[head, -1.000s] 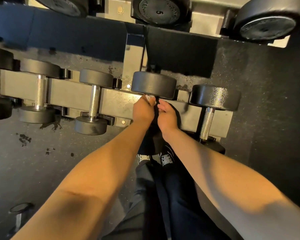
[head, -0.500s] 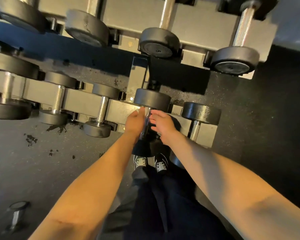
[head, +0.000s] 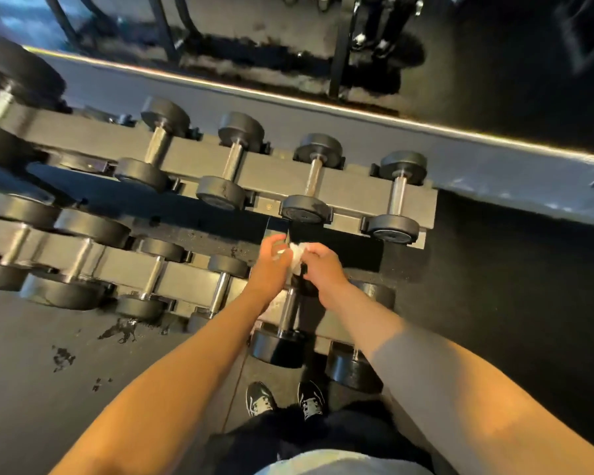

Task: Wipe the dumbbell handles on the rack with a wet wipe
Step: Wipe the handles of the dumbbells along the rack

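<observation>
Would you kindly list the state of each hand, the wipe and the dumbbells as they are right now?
left hand: raised above the lower row, pinching the wipe.
right hand: pinching the wipe from the other side.
wet wipe: crumpled, held between both hands, off the handle.
dumbbell below the hands: racked, handle bare and untouched.
upper-row dumbbells: racked, untouched.
floor: dark splotches left of the rack.

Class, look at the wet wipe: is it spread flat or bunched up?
Bunched up. The wet wipe shows as a crumpled white wad pinched between the left hand and right hand.
</observation>
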{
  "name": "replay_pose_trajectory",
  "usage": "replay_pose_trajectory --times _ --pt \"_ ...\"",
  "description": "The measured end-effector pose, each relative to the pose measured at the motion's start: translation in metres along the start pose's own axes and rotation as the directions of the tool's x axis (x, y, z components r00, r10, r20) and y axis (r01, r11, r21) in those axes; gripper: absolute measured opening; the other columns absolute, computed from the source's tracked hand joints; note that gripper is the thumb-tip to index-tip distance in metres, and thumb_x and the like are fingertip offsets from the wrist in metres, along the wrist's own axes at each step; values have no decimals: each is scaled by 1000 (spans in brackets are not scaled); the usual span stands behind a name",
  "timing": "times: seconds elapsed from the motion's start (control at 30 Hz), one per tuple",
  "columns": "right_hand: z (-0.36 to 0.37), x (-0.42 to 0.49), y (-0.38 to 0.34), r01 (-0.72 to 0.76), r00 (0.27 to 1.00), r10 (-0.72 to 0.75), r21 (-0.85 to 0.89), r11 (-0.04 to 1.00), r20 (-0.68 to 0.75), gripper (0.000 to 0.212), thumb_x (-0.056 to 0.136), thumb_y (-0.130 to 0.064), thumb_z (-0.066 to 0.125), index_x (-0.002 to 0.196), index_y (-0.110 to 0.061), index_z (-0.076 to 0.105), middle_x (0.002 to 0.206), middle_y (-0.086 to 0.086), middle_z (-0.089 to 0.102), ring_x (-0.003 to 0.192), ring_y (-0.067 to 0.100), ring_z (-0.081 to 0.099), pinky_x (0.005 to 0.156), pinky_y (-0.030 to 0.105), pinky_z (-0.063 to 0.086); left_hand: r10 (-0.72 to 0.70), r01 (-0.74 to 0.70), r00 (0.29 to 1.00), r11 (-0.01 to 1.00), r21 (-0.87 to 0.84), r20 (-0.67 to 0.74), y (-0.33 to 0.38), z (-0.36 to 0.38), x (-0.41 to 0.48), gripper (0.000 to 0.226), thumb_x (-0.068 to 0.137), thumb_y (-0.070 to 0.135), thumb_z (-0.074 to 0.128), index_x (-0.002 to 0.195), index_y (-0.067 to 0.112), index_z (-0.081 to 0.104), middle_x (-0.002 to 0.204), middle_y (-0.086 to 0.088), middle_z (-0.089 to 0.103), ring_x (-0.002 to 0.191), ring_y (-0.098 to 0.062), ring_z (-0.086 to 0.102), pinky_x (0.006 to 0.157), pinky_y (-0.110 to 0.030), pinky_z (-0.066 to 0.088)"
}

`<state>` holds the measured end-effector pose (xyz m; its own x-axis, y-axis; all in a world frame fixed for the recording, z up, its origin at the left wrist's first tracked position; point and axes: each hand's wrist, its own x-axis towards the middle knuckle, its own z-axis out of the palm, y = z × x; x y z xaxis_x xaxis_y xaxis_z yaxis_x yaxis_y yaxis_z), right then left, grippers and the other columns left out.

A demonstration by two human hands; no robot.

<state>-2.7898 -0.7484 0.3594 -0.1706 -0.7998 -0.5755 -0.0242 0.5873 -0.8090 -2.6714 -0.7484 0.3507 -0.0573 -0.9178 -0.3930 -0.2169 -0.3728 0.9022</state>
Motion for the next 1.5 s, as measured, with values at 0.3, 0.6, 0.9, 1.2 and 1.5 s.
replay_pose_trajectory --times 0.3,0.6,0.9,1.2,1.5 --pt "27 -7 -32 20 981 24 227 974 -190 22 104 -19 42 98 -19 63 107 17 69 96 33 69 90 48 58 117 -112 993 985 132 -31 32 -36 15 14 98 24 61 108 20 69 105 3 67 95 -8 63 82 -22 49" --pt "29 11 -50 138 983 -87 336 932 -161 42 96 -26 66 131 -27 43 110 8 65 98 23 68 77 34 59 71 -70 997 997 31 -40 44 -26 59 20 98 10 56 116 18 62 104 -8 67 87 -19 65 61 -15 51" --pt "-15 105 -36 198 889 -102 174 965 -447 26 98 0 53 107 -19 68 100 -4 65 101 18 63 85 26 52 235 -243 970 894 378 68 32 3 128 40 100 3 53 137 17 54 144 -7 50 135 -20 46 117 -35 36" --pt "-7 171 -24 78 870 55 246 966 -490 35 95 6 50 118 -9 72 119 10 69 105 22 64 91 29 54 257 -284 959 836 469 122 6 9 162 48 104 12 49 151 19 43 156 -1 42 147 -16 34 122 -32 26" --pt "30 141 -33 347 890 -368 -126 929 -270 26 100 -7 56 120 -10 72 122 7 63 111 17 61 99 19 45 178 -192 981 883 428 73 3 6 164 52 103 6 51 149 28 44 145 7 53 135 -11 50 117 -35 39"
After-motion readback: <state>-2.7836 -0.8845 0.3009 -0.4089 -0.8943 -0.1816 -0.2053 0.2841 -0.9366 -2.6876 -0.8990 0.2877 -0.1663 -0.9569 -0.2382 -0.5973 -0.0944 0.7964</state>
